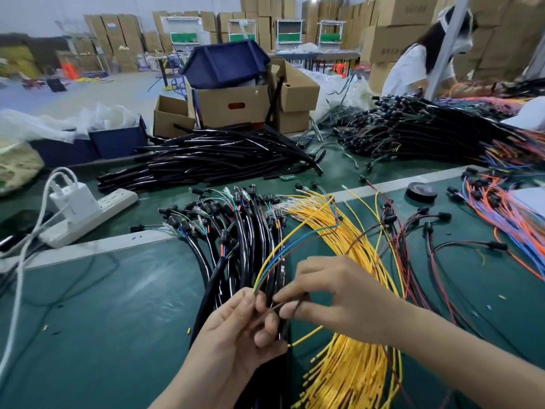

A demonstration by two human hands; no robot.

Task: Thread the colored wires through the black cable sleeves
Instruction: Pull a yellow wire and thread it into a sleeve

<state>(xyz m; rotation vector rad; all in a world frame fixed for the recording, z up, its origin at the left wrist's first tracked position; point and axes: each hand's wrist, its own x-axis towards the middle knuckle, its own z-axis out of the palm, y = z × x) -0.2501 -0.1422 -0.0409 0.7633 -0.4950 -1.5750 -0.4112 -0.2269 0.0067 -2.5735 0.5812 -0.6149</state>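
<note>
Green bench (112, 326), crossed by a pale strip (97, 249). Far centre: heap of black sleeves (206, 160). Far right: heap of harnesses (413, 134). Middle: fan of sleeved bundles (247, 228), touching the yellow wires (354, 370) on its right, then dark red wires (410, 246) and orange-blue wires (507, 214). Tape roll (421, 191) just beyond the strip. Left: power strip (100, 212) with a charger (75, 202) plugged in.
</note>
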